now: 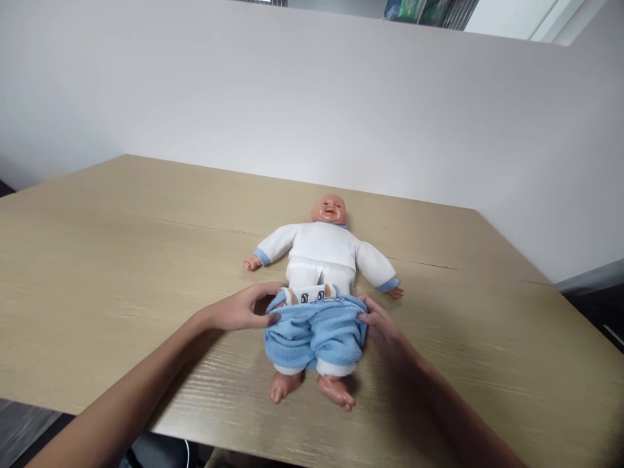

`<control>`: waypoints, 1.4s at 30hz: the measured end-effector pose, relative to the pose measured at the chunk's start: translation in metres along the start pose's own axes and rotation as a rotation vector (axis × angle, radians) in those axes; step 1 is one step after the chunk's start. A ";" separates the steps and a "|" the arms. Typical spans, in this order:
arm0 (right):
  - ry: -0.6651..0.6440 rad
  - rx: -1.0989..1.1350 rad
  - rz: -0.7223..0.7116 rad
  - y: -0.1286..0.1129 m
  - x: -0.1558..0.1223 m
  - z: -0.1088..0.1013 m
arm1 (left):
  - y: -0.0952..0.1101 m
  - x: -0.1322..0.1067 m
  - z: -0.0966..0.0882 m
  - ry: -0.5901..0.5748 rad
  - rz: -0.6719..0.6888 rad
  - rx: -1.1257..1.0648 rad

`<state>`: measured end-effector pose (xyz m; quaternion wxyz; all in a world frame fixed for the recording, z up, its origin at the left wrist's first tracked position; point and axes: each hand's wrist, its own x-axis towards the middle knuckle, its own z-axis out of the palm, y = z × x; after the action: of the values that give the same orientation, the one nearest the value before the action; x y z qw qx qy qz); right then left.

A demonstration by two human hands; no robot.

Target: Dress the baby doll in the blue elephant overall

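Note:
A baby doll lies on its back, head away from me, arms spread. It wears a white sweater with light blue cuffs. Fluffy light blue pants with white hems cover its legs, with the waistband below the white hips and both feet poking out. A white patch with a printed pattern shows at the waist opening. My left hand pinches the left side of the waistband between thumb and fingers. On the opposite side, my right hand grips the waistband too, its fingertips partly hidden.
The doll rests on a wide wooden table with thin seams across its top. Behind the table stands a white wall, with colourful packages beyond its top edge. The near table edge runs below my forearms.

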<state>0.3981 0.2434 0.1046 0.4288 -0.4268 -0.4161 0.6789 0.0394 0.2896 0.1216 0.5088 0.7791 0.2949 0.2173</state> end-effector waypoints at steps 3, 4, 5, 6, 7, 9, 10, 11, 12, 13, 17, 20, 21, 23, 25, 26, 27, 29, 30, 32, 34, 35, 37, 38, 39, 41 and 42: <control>-0.005 -0.048 0.001 -0.004 -0.002 0.002 | -0.003 0.004 0.011 0.057 -0.042 -0.194; -0.009 -0.074 -0.003 -0.005 -0.002 0.002 | -0.004 0.006 0.015 0.100 -0.054 -0.223; -0.012 -0.099 -0.007 -0.005 -0.003 0.002 | -0.005 0.008 0.018 0.149 -0.066 -0.244; -0.015 -0.122 -0.013 -0.005 -0.002 0.002 | -0.005 0.010 0.021 0.194 -0.079 -0.265; -0.016 -0.139 -0.019 -0.004 -0.002 0.001 | -0.005 0.012 0.023 0.228 -0.097 -0.293; -0.013 -0.162 -0.034 -0.001 0.001 0.000 | -0.005 0.015 0.025 0.258 -0.134 -0.365; -0.010 -0.168 -0.042 0.000 0.003 -0.001 | -0.005 0.016 0.025 0.255 -0.149 -0.403; -0.005 -0.173 -0.049 0.001 0.005 -0.002 | -0.005 0.016 0.024 0.240 -0.160 -0.437; 0.002 -0.180 -0.060 0.000 0.007 -0.003 | -0.004 0.017 0.023 0.216 -0.168 -0.469; 0.007 -0.194 -0.075 -0.002 0.008 -0.003 | -0.003 0.017 0.021 0.197 -0.167 -0.500; -0.012 -0.306 -0.178 -0.023 0.007 0.001 | 0.009 0.022 0.010 0.232 -0.121 -0.468; -0.031 -0.326 -0.249 -0.043 0.009 0.006 | 0.024 0.033 0.001 0.307 -0.043 -0.312; -0.035 -0.317 -0.258 -0.048 0.013 0.008 | 0.029 0.038 -0.001 0.329 -0.006 -0.292; -0.031 -0.299 -0.268 -0.054 0.023 0.011 | 0.035 0.051 -0.006 0.353 0.060 -0.305; -0.005 -0.316 -0.290 -0.057 0.037 0.014 | 0.035 0.064 -0.009 0.370 0.101 -0.329; 0.019 -0.339 -0.309 -0.057 0.044 0.014 | 0.034 0.069 -0.010 0.376 0.107 -0.320; 0.046 -0.364 -0.328 -0.056 0.050 0.014 | 0.032 0.074 -0.011 0.384 0.107 -0.293; 0.094 -0.400 -0.353 -0.051 0.059 0.012 | 0.026 0.079 -0.011 0.412 0.081 -0.214; 0.114 -0.406 -0.358 -0.048 0.061 0.010 | 0.023 0.080 -0.011 0.424 0.057 -0.179; 0.134 -0.408 -0.349 -0.040 0.062 0.005 | 0.016 0.077 -0.010 0.438 0.011 -0.142; 0.133 -0.409 -0.318 -0.033 0.060 0.000 | 0.009 0.069 -0.011 0.411 -0.024 -0.116; 0.124 -0.405 -0.296 -0.029 0.058 -0.003 | 0.005 0.064 -0.012 0.378 -0.038 -0.098; 0.099 -0.387 -0.251 -0.023 0.056 -0.006 | -0.001 0.055 -0.016 0.283 -0.056 -0.073; 0.088 -0.373 -0.230 -0.021 0.056 -0.008 | -0.003 0.051 -0.018 0.227 -0.061 -0.080; 0.082 -0.359 -0.214 -0.019 0.057 -0.009 | -0.005 0.047 -0.020 0.174 -0.060 -0.103; 0.085 -0.305 -0.178 -0.015 0.058 -0.011 | -0.005 0.043 -0.022 0.102 -0.060 -0.186; 0.090 -0.264 -0.155 -0.014 0.059 -0.012 | -0.005 0.042 -0.022 0.091 -0.067 -0.232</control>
<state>0.3964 0.3046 0.1014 0.4383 -0.4761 -0.5136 0.5634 0.0548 0.3350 0.1269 0.5884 0.6941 0.3166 0.2680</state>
